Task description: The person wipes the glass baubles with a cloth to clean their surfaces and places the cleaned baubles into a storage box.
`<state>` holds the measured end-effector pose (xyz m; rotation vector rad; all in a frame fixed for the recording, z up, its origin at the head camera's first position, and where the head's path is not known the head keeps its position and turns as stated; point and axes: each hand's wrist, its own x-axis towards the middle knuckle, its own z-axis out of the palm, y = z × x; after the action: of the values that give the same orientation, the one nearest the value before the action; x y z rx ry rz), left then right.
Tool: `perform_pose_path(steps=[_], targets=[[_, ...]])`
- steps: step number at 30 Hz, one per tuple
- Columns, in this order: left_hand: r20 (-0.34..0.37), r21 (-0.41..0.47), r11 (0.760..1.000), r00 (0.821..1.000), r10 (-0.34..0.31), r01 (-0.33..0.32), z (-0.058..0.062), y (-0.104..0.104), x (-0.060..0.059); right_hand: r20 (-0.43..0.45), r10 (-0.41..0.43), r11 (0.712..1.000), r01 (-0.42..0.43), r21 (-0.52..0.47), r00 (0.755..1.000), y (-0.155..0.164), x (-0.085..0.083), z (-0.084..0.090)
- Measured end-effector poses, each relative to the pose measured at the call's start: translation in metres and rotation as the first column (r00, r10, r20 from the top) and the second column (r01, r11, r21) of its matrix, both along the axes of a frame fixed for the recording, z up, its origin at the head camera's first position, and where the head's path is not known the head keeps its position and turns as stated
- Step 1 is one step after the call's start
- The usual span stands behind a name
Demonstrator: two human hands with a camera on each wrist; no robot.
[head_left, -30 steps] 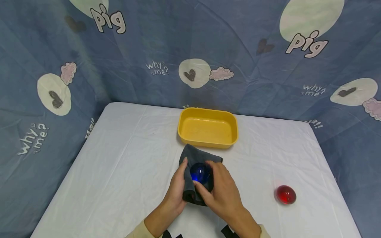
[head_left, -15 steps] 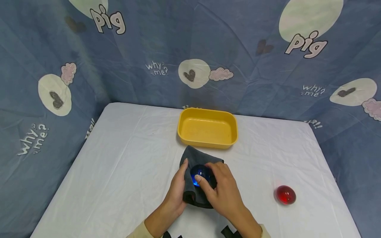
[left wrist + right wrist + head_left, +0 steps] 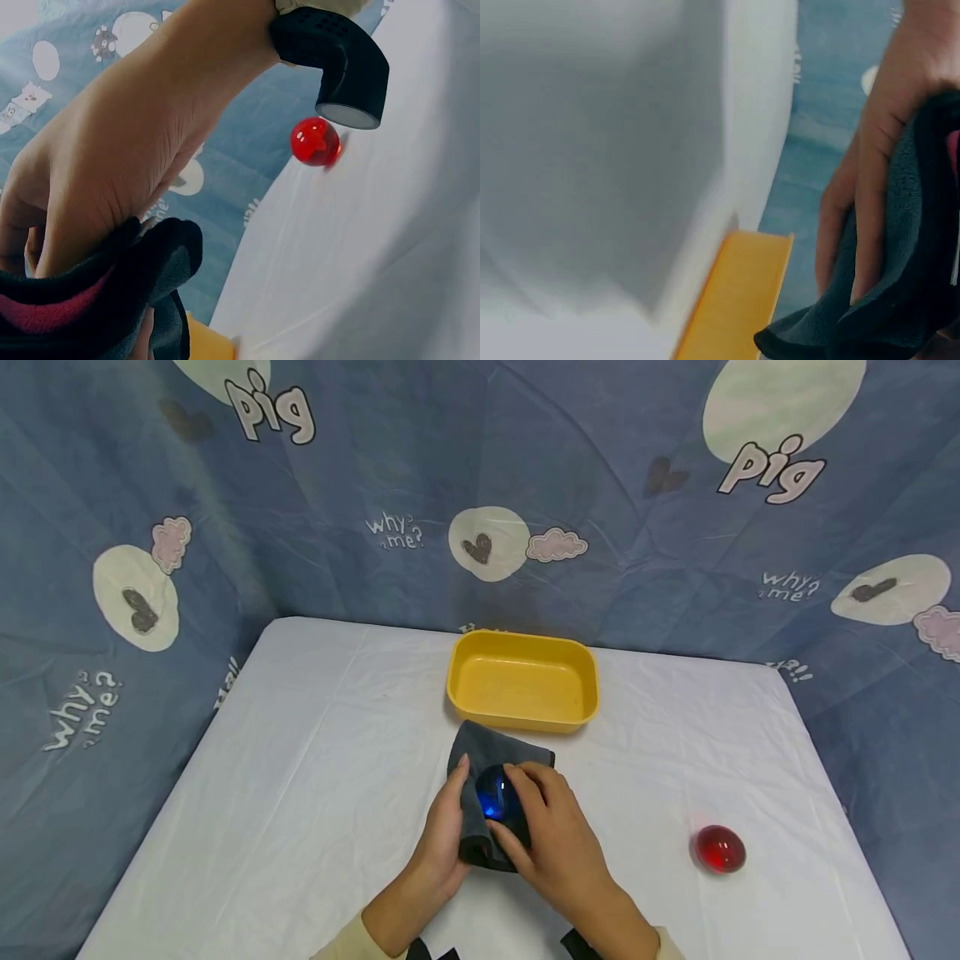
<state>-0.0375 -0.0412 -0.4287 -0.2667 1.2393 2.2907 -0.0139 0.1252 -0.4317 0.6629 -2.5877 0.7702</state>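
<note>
A dark grey cloth lies in my left hand, which grips it with the thumb up along its left side. Against the cloth sits a shiny, clear blue ball. My right hand holds this ball from the right, thumb in front and fingers over the far side. Both hands are at the front middle, above the table. Close up in the left wrist view, the folded cloth shows a dark edge and a pink patch. In the right wrist view, fingers lie along the cloth; the ball is hidden there.
Just beyond the hands stands a yellow rectangular tray with nothing in it. A clear red ball rests to the right on the white-covered table. Blue printed fabric hangs behind the table.
The right thumb moved onto the ball's front, then back to its lower edge. Cloth and ball have shifted slightly left and away. The red ball and tray stay in place.
</note>
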Motion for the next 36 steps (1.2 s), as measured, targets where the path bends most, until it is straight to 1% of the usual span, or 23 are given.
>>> perform_pose_path(steps=[2,4,9,13,17,24,27,29,32,34,36], targets=[[0.007,-0.013,1.000,1.000,-0.001,0.001,0.0000,-0.0001,0.0002,-0.054,0.009,1.000,-0.009,0.008,0.998,0.0001,-0.0007,-0.0032],[0.005,-0.027,1.000,1.000,-0.003,0.003,-0.0001,0.0000,0.0004,-0.065,-0.001,1.000,0.001,-0.004,0.998,0.0000,-0.0017,-0.0040],[-0.013,-0.040,0.999,1.000,-0.006,0.006,0.0001,0.0010,-0.0010,-0.044,-0.021,0.997,0.017,-0.071,0.999,0.0004,-0.0039,-0.0054],[-0.020,-0.049,0.999,1.000,-0.002,0.001,0.0003,0.0017,-0.0012,-0.047,-0.022,0.995,0.017,-0.099,0.999,0.0005,-0.0048,-0.0052],[-0.013,-0.044,0.999,1.000,0.008,-0.008,0.0006,0.0022,0.0002,-0.042,-0.045,0.992,0.039,-0.120,0.998,0.0004,-0.0058,-0.0037],[0.007,-0.030,0.999,1.000,0.014,-0.014,0.0014,0.0022,0.0025,-0.006,-0.086,0.983,0.084,-0.160,0.996,-0.0013,-0.0071,-0.0026],[0.008,-0.034,0.999,1.000,0.011,-0.011,0.0013,0.0020,0.0031,0.018,-0.101,0.982,0.102,-0.161,0.995,-0.0015,-0.0071,-0.0026],[0.010,-0.036,0.999,1.000,0.012,-0.011,0.0012,0.0017,0.0030,0.049,-0.102,0.982,0.109,-0.153,0.994,-0.0013,-0.0068,-0.0026],[0.001,-0.030,0.999,1.000,0.013,-0.013,0.0012,0.0011,0.0015,0.082,-0.082,0.990,0.091,-0.111,0.993,-0.0004,-0.0060,-0.0026],[-0.015,-0.026,0.999,1.000,0.021,-0.021,0.0014,0.0009,-0.0002,0.078,-0.056,0.995,0.062,-0.081,0.995,0.0002,-0.0057,-0.0030],[-0.035,-0.017,1.000,0.999,0.024,-0.025,0.0016,0.0010,-0.0017,0.048,-0.036,0.998,0.039,-0.054,0.998,0.0007,-0.0058,-0.0035]])
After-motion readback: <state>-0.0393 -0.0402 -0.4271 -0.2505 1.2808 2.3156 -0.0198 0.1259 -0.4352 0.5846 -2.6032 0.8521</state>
